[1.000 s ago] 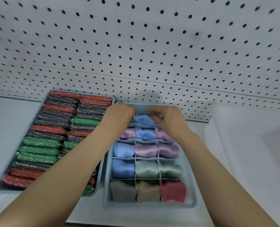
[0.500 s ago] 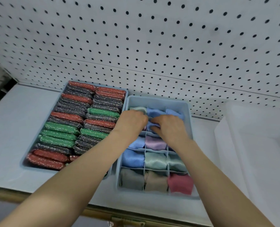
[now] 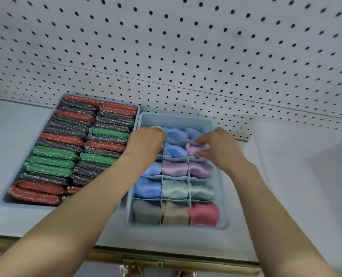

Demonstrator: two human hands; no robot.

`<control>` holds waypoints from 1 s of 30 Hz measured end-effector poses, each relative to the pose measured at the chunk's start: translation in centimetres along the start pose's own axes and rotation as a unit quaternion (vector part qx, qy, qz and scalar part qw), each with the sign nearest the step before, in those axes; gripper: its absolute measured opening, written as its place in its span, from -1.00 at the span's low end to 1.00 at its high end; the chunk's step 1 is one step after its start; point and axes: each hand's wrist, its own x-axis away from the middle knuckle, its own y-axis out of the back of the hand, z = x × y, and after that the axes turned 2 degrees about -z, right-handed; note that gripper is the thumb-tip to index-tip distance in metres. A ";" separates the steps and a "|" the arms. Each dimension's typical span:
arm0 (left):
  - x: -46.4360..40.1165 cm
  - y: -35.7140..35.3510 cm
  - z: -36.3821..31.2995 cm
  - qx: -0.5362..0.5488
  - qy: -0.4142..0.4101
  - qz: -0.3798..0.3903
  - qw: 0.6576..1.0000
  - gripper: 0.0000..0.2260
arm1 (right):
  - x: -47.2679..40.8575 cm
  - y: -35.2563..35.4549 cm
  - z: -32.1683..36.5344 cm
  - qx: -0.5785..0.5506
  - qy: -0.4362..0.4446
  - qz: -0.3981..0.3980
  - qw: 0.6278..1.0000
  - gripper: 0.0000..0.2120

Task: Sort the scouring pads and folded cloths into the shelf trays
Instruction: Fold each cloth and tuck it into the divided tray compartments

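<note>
Moved apart since half a second ago: left hand (image 3: 146, 143) now over the left column of the divided tray (image 3: 219, 177), right hand (image 3: 221, 147) shifted to the right column, both a little higher in the frame than before. Two hands no longer bunched over the middle cells.

Left hand: knuckles up, fingers curled down into the upper-left cells, resting on a pale green cloth (image 3: 156, 128); grip hidden under the hand, so cannot tell whether anything is held. Right hand: fingers and thumb pinching a lilac folded cloth (image 3: 194, 149) in the second cell down of the right column, cloth puckered and partly lifted at the fingertips.

Divided tray at centre frame, three columns by five rows, a folded cloth in each visible cell: blue ones (image 3: 175, 149) toward the top and left, lilac in the middle, pale green lower, then grey (image 3: 146, 211), tan (image 3: 175, 212) and pink (image 3: 204, 213) along the bottom row.

Just beside it, at left of frame, a second blue tray (image 3: 7, 200) packed with scouring pads (image 3: 54, 152) on edge in two rows: red, dark grey, green. Left forearm crossing its lower right corner.

Both trays on a pale shelf (image 3: 6, 136); white pegboard (image 3: 186, 47) filling the upper half of the frame.
</note>
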 end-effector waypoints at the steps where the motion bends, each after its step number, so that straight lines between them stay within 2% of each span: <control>1: 0.2 0.0 0.1 0.026 0.002 -0.014 1.000 -0.85 | -0.1 -0.4 0.4 0.031 0.013 -0.004 0.999 -0.80; 4: 0.1 0.0 -0.3 0.107 -0.033 -0.020 0.993 -0.74 | -0.4 -1.3 1.6 0.149 0.053 -0.024 0.987 -0.82; 7: -0.7 -0.3 -1.2 0.061 -0.112 0.044 0.991 -0.74 | -0.8 -1.3 1.9 0.202 0.081 -0.004 0.976 -0.83; 11: -1.5 -0.5 -1.6 0.023 -0.121 0.061 0.991 -0.80 | -1.3 -0.7 0.9 0.187 0.107 0.047 0.975 -0.81; 16: -2.0 -0.2 -3.3 -0.011 -0.164 0.052 0.985 -0.80 | -1.3 -1.5 0.5 0.139 0.097 0.040 0.985 -0.87; 20: -2.0 -0.5 -4.1 -0.026 -0.126 0.027 0.991 -0.82 | -1.6 -1.9 0.5 0.128 0.078 0.025 0.988 -0.84; 24: -1.6 -1.1 -4.3 0.033 -0.088 0.020 0.995 -0.79 | -1.6 -1.5 0.5 0.117 0.079 0.036 0.989 -0.84; 26: -1.5 -0.9 -3.5 0.094 -0.073 -0.004 0.993 -0.74 | -2.2 -0.5 0.1 0.101 0.060 -0.007 0.993 -0.83; 28: -1.9 -0.8 -2.5 0.156 -0.053 -0.043 0.985 -0.78 | -3.4 0.1 -0.5 0.095 0.017 -0.078 0.992 -0.80; 30: -3.0 -0.7 -2.0 0.167 -0.043 -0.038 0.984 -0.82 | -4.6 0.0 -0.2 0.130 0.005 -0.073 0.989 -0.73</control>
